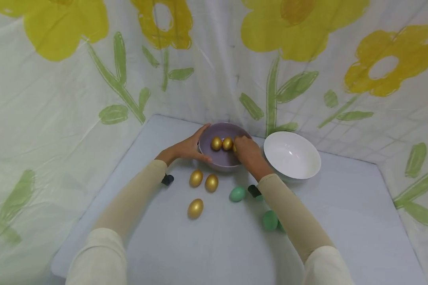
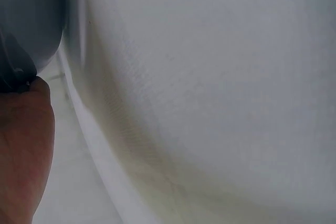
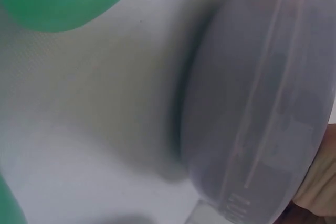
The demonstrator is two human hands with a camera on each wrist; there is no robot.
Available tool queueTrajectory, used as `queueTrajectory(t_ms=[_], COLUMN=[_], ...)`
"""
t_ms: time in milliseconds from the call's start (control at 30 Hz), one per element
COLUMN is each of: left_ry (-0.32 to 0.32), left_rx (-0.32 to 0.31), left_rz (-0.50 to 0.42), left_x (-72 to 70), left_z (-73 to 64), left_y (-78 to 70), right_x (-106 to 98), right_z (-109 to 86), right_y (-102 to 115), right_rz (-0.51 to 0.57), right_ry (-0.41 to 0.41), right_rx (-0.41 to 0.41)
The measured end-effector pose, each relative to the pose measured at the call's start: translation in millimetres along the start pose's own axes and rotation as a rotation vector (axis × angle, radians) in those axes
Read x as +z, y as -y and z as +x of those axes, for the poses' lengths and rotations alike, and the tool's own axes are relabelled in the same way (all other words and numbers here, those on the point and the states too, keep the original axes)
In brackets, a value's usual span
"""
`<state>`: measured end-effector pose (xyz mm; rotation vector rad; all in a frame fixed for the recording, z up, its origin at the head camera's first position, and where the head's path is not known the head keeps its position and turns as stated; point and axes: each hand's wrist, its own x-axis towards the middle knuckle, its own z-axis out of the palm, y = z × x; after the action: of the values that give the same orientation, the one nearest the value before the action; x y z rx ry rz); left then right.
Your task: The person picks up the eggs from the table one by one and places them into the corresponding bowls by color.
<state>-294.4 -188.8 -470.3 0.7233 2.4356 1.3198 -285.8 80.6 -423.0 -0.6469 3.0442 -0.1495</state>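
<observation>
A purple bowl (image 1: 219, 159) stands at the back of the table with two golden eggs (image 1: 216, 143) in plain sight inside it. My left hand (image 1: 187, 148) holds the bowl at its left side, thumb along the near edge and fingers round the far edge. Over the right part of the bowl, my right hand (image 1: 249, 152) reaches in and pinches another golden egg (image 1: 234, 147), mostly hidden by the fingers. In the right wrist view the outer wall of the bowl (image 3: 236, 103) fills the right side.
Three golden eggs (image 1: 195, 178) lie in front of the bowl. Several green eggs (image 1: 237, 194) lie nearer the right forearm, some partly hidden under it. A white bowl (image 1: 292, 155) stands right of the purple one. Behind the table hangs a flowered curtain (image 1: 207, 91).
</observation>
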Motion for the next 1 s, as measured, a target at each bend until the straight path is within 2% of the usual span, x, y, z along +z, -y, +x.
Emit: queueTrajectory(t_ms=[167,300,400,500,600,767,900,1000], left_ry=[-0.008,-0.003,0.001,-0.007,-0.014,-0.001,-0.003,-0.012], left_rx=[0.000,-0.007,-0.024,-0.030,-0.023,-0.024,-0.023,-0.012], left_rz=[0.002,-0.002,0.004,0.013,0.017,0.032,0.032,0.025], left_x=[3.2,5.5,6.2,5.9,5.3,4.3,1.6,-2.5], left_z=[-0.1,-1.5,-4.0,-5.8,-5.6,-2.0,0.6,2.1], left_y=[-0.7,0.7,2.9,3.4,1.4,-1.4,-2.5,-2.3], right_x=[-1.3,-5.3,-17.1,-39.0,-65.5,-99.7,-110.4,-111.6], right_z=[-3.9,-7.7,-13.6,-24.4,-41.8,-76.8,-102.3,-118.6], right_y=[-1.3,-1.5,3.5,12.3,22.7,36.6,48.2,58.9], right_rz=[0.009,0.058,0.154,0.266,0.396,0.569,0.651,0.699], right_ry=[0.001,-0.006,-0.021,-0.060,-0.148,-0.388,-0.562,-0.638], right_rx=[-0.002,-0.006,-0.027,-0.066,-0.098,-0.159,-0.226,-0.264])
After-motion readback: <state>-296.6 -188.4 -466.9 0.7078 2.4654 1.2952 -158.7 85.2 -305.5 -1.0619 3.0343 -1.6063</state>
